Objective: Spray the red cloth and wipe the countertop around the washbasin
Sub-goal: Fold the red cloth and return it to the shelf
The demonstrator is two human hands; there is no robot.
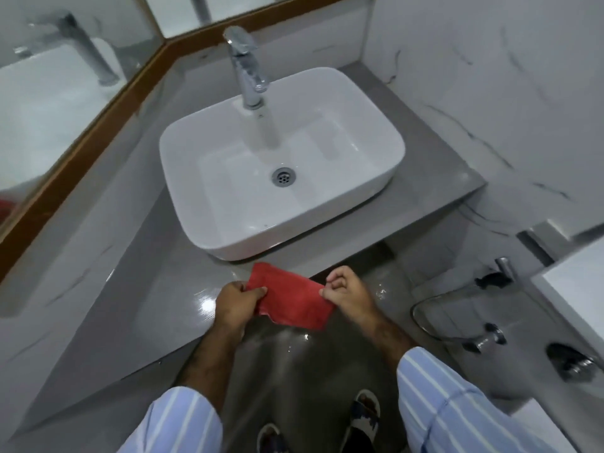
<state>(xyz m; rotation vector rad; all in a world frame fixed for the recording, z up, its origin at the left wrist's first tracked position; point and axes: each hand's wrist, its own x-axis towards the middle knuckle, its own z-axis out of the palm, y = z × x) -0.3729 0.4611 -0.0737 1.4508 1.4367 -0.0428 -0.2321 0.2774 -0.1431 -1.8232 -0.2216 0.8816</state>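
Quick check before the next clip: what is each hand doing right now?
Left hand: closed, pinching the left edge of the red cloth.
Right hand: closed, pinching the cloth's right edge, held just in front of the washbasin.

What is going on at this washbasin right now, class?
A person stands at the grey countertop holding a red cloth stretched between the left hand and right hand, just in front of the white washbasin. The cloth is in the air, not yet on the counter. No spray bottle is in view.
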